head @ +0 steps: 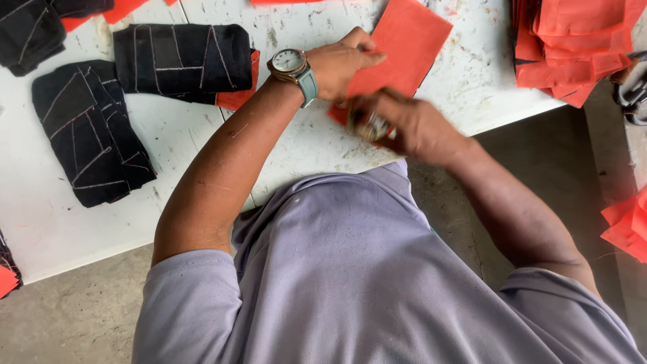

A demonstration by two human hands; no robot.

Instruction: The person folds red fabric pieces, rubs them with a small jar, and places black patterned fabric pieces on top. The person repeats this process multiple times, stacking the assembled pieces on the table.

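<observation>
Both forearms reached toward twelve o'clock, bent at the elbows. The left hand (340,64) lay flat, fingers extended; the right hand (411,125), blurred, was curled beside it.

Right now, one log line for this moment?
left hand: pressing red cloth | right hand: blurred, small object at cloth's near edge | table: black pieces, red stack
</observation>
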